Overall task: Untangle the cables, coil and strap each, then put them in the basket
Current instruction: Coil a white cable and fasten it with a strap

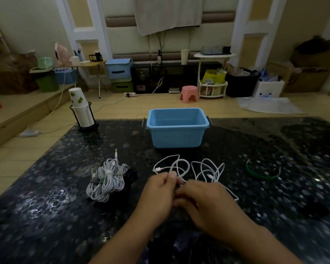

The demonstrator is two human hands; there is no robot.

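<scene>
The table (46,206), dark and speckled, fills the lower view. At its far edge sits the blue basket (176,134), and nothing shows inside it, so no cable has gone in yet.

Left of centre lies the bundle (107,180): white cables coiled together with what look like small straps around them, 1 plug sticking up at the back. A black mass (131,175) lies against its right side; whether that is another cable I cannot tell. This pile looks coiled, perhaps strapped, but it is not in the basket.

In the middle, between the hands and the basket, the loose cables (194,169) spread in open loops. There seem to be 2 white leads here, crossing each other, with a plug lying at the left and a strand trailing off to the right past the right wrist. These are uncoiled and unstrapped.

The left hand (158,195) pinches a white strand between thumb and fingers. The right hand (204,201) is curled just beside it, fingers bent inward toward the same spot; blur hides whether it actually grips the cable.

To the right, well apart, lies a green strap (261,173), unused.

My reading: untangling is under way. Coiling and strapping the loose leads, then loading everything, remain.
</scene>
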